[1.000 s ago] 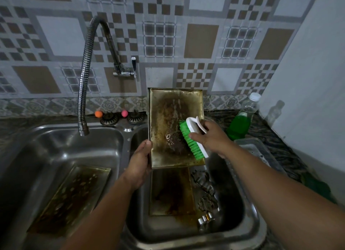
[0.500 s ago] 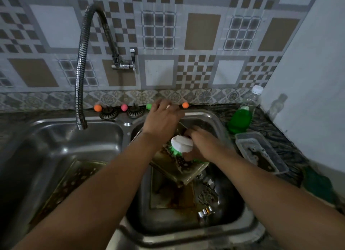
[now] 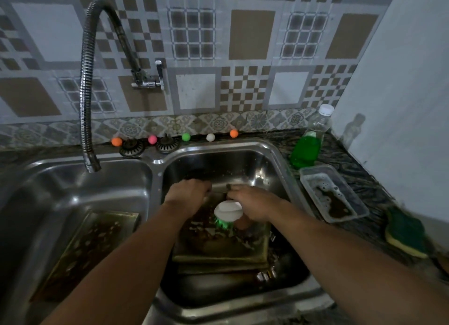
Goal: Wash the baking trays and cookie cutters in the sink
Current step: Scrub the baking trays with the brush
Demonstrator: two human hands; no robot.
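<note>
A greasy baking tray lies nearly flat in the right sink basin, on top of another tray. My left hand grips the tray's far edge. My right hand is closed on a white brush with green bristles, pressed on the tray's soiled surface. Metal cookie cutters lie at the basin's bottom right, partly hidden by the tray and my arm. A third dirty tray rests in the left basin.
A flexible faucet hangs over the left basin. A green soap bottle, a plastic container of suds and a green-yellow sponge sit on the right counter. Small coloured balls and two drain strainers line the back ledge.
The tray stood upright a second ago; it has been lowered flat into the right basin. My left hand shifted from its left side to its far edge, and the brush followed down.
</note>
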